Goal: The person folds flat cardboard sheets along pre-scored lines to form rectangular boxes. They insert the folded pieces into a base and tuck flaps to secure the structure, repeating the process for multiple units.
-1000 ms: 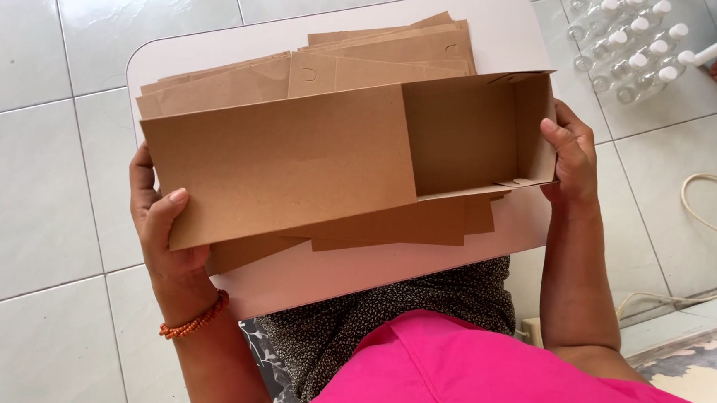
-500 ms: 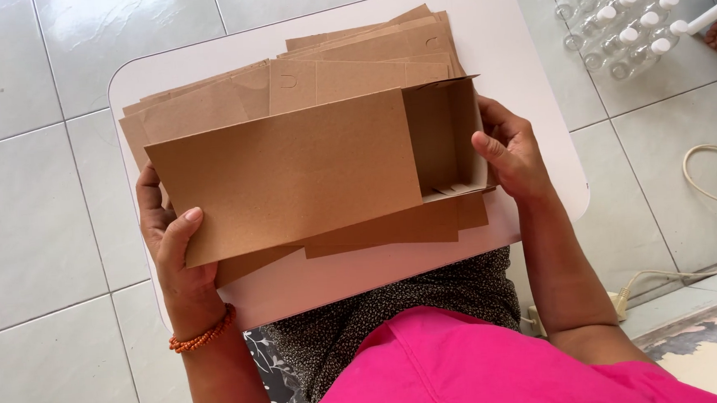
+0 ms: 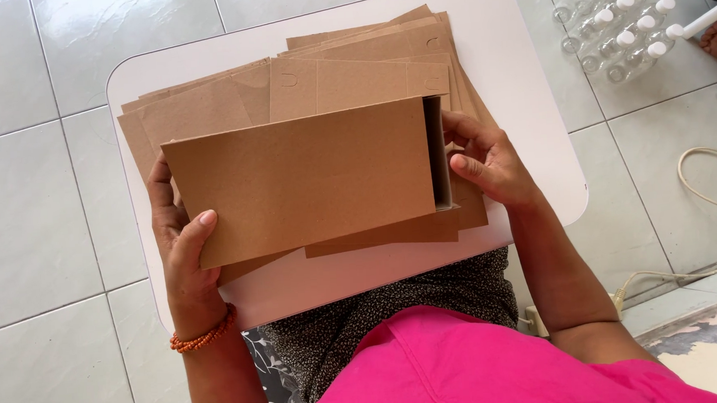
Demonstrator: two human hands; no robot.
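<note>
You are folding the brown cardboard box (image 3: 307, 180) at frame centre, left hand (image 3: 180, 245) clamped on its edge, right hand (image 3: 489, 164) fingers pressing the end flap, which needs tucking next.

Brown cardboard box (image 3: 303, 184) above flat brown cardboard blanks (image 3: 350, 69).

We see a plain kraft-brown cardboard box (image 3: 307, 180), its open end showing a grey-shadowed inside, over a stack of flat cardboard sheets (image 3: 350, 69) of the same brown. The small table (image 3: 527, 116) carrying them is white. An orange bead bracelet (image 3: 203, 338) rings the left wrist. The bright pink garment (image 3: 485, 368) lies over black-and-white speckled fabric (image 3: 398, 307) (a fine, busy print). Floor tiles (image 3: 35, 205) are pale grey-white; the clear bottles (image 3: 613, 20) wear white caps.
</note>
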